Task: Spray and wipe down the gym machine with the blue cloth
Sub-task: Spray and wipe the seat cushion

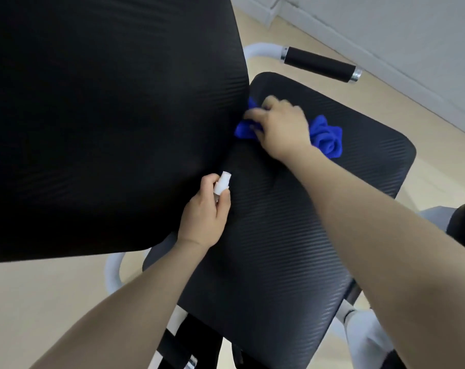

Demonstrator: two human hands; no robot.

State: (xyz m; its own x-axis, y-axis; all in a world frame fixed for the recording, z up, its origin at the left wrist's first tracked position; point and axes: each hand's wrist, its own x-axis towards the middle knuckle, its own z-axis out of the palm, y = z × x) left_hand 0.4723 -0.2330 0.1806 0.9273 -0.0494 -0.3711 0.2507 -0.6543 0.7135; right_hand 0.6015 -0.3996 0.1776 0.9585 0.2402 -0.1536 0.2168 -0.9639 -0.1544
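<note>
1. Two bare hands of ours work at the gym machine, over its black ribbed seat pad (292,235), which fills the middle and right of the view.
2. Our right hand (282,126) lies palm down on the blue cloth (327,137), fingers curled into the fabric and holding it against the seat pad; the fingertips are blurred, so we cannot tell exactly how each one lies.
3. That cloth sits at the far end of the seat pad, right where it meets the black back pad (106,115). It is bunched: one crumpled part shows to the right of our wrist, another part shows on the left under our fingers, touching the lower edge of the back pad.
4. Our left hand (204,217) grips a small spray bottle (222,183), fingers and thumb wrapped round its body, so only the white top shows above our fist.
5. We hold the bottle tilted, its top pointing up and to the right, just beside the seam between the two pads and nearer to us than the cloth.
6. Beyond the seat pad, a white tube bends round to a black foam handle (319,65) with metal rings at both ends.
7. Another white tube (114,272) curves under the back pad on the left.
8. Below the machine lies a pale wooden floor (53,302), and a white wall (399,30) runs across the upper right.
</note>
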